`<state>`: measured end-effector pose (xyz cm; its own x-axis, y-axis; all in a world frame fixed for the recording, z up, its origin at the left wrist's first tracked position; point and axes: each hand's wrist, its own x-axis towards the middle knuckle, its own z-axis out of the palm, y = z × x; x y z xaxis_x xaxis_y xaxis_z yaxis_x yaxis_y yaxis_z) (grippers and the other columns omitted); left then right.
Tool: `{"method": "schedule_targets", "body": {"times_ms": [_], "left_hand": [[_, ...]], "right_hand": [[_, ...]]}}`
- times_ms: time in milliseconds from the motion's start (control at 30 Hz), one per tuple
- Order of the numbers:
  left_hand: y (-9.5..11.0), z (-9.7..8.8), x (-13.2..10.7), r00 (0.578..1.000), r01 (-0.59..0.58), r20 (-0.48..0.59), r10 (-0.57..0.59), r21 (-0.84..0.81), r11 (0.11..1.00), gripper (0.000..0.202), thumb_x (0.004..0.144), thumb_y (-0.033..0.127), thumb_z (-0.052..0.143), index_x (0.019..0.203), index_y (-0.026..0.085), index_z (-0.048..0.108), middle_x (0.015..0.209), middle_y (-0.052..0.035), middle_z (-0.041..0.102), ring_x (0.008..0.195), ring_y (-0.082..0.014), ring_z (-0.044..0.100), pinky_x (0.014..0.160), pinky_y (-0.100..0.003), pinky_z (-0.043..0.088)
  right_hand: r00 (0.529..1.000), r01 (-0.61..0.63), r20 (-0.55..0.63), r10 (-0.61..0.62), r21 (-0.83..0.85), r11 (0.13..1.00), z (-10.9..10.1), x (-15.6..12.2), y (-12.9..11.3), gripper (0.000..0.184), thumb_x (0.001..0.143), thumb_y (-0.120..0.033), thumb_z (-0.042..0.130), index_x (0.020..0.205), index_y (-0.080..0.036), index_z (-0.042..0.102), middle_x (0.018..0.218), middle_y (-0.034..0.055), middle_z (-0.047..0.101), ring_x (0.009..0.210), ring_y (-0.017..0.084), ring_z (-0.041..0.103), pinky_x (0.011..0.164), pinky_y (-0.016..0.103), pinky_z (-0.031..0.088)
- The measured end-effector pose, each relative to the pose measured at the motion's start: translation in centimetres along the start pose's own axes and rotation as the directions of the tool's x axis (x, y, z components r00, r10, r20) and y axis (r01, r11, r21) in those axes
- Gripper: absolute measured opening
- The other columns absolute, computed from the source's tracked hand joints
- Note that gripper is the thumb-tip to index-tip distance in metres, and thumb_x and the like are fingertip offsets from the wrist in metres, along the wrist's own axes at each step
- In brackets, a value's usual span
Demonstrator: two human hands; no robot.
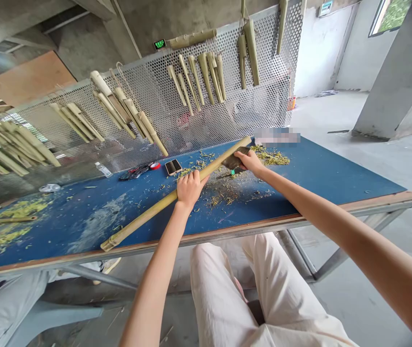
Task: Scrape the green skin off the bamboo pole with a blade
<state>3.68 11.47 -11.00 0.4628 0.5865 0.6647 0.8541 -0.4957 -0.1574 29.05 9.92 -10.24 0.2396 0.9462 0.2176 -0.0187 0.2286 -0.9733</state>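
Note:
A long yellow-green bamboo pole lies slantwise over the blue table, its lower end near the front edge. Around its middle my left hand is closed. My right hand grips a broad, dark, flat blade-like piece beside the upper part of the pole; its exact kind is not clear. A small green thing shows just below that dark piece. Thin shavings are scattered on the table under and around both hands.
A phone, a red tape roll and a small bottle lie along the table's back. Bamboo pieces hang on the perforated metal panel. Another person's leg shows at lower left, near more shavings and bamboo.

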Motion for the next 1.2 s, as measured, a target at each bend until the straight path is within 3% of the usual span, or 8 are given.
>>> {"method": "schedule_targets", "body": {"times_ms": [67, 233, 467, 633, 767, 967, 1200], "left_hand": [[-0.1, -0.1, 0.0, 1.0, 0.006, 0.001, -0.006, 0.006, 1.0, 0.054, 0.099, 0.065, 0.042, 0.093, 0.017, 0.066, 0.084, -0.0183, 0.073, 0.084, -0.0318, 0.071, 0.074, -0.038, 0.045], [-0.1, -0.3, 0.2, 1.0, 0.006, 0.005, -0.007, 0.024, 1.0, 0.054, 0.099, 0.065, 0.041, 0.09, 0.018, 0.065, 0.083, -0.0176, 0.073, 0.082, -0.0313, 0.071, 0.072, -0.037, 0.044], [-0.6, -0.1, 0.0, 1.0, 0.001, -0.021, 0.0, 0.029, 1.0, 0.052, 0.098, 0.065, 0.044, 0.088, 0.019, 0.065, 0.082, -0.0159, 0.074, 0.081, -0.0294, 0.071, 0.07, -0.035, 0.044], [-0.1, 0.0, 0.1, 1.0, -0.026, -0.014, 0.027, 0.024, 0.999, 0.052, 0.099, 0.065, 0.043, 0.09, 0.019, 0.065, 0.083, -0.0159, 0.074, 0.08, -0.0294, 0.071, 0.071, -0.036, 0.044], [0.2, -0.1, 0.0, 0.999, -0.054, -0.004, 0.054, 0.034, 0.998, 0.053, 0.099, 0.065, 0.042, 0.088, 0.019, 0.065, 0.081, -0.0157, 0.073, 0.079, -0.0288, 0.071, 0.071, -0.036, 0.044], [-0.2, 0.1, 0.2, 1.0, -0.005, -0.026, 0.005, 0.008, 1.0, 0.056, 0.097, 0.069, 0.041, 0.087, 0.019, 0.064, 0.077, -0.0157, 0.072, 0.078, -0.0295, 0.07, 0.07, -0.037, 0.043], [-0.2, 0.0, 0.4, 1.0, 0.008, -0.016, -0.007, 0.058, 0.998, 0.059, 0.099, 0.068, 0.037, 0.088, 0.018, 0.064, 0.08, -0.0173, 0.072, 0.079, -0.0305, 0.07, 0.07, -0.037, 0.042]], "right_hand": [[0.999, 0.005, 0.052, -0.004, -0.03, 1.0, 0.1, 0.0, 0.0, 0.033, 0.088, -0.033, 0.066, 0.067, -0.024, 0.041, 0.044, -0.0034, 0.041, 0.04, 0.009, 0.037, 0.034, 0.02, 0.027], [0.986, 0.036, -0.164, -0.032, 0.024, 0.999, -1.0, 0.7, -0.4, 0.033, 0.091, -0.026, 0.062, 0.069, -0.024, 0.037, 0.047, -0.0051, 0.037, 0.041, 0.008, 0.034, 0.036, 0.02, 0.027], [1.0, 0.008, -0.013, -0.008, -0.051, 0.999, -1.8, 1.1, 0.2, 0.032, 0.093, -0.03, 0.06, 0.069, -0.023, 0.039, 0.048, -0.0028, 0.043, 0.043, 0.01, 0.038, 0.04, 0.022, 0.031], [0.974, 0.061, -0.219, -0.052, 0.036, 0.997, -2.3, 1.5, -0.3, 0.031, 0.092, -0.028, 0.059, 0.069, -0.023, 0.038, 0.048, -0.0056, 0.036, 0.044, 0.008, 0.033, 0.04, 0.021, 0.028], [0.996, 0.026, -0.089, -0.03, -0.045, 0.999, -1.1, 0.3, -0.9, 0.032, 0.092, -0.028, 0.059, 0.065, -0.024, 0.041, 0.047, -0.003, 0.041, 0.043, 0.01, 0.037, 0.039, 0.023, 0.029], [0.995, 0.085, 0.069, -0.078, -0.107, 0.991, -0.2, -0.7, -0.7, 0.037, 0.096, -0.039, 0.058, 0.065, -0.023, 0.046, 0.041, -0.0025, 0.04, 0.039, 0.01, 0.033, 0.037, 0.023, 0.026], [0.948, 0.066, 0.318, -0.021, -0.132, 0.989, -0.3, -0.9, -0.1, 0.054, 0.095, -0.055, 0.06, 0.056, -0.023, 0.042, 0.039, 0.0004, 0.044, 0.038, 0.009, 0.036, 0.04, 0.023, 0.032]]}}
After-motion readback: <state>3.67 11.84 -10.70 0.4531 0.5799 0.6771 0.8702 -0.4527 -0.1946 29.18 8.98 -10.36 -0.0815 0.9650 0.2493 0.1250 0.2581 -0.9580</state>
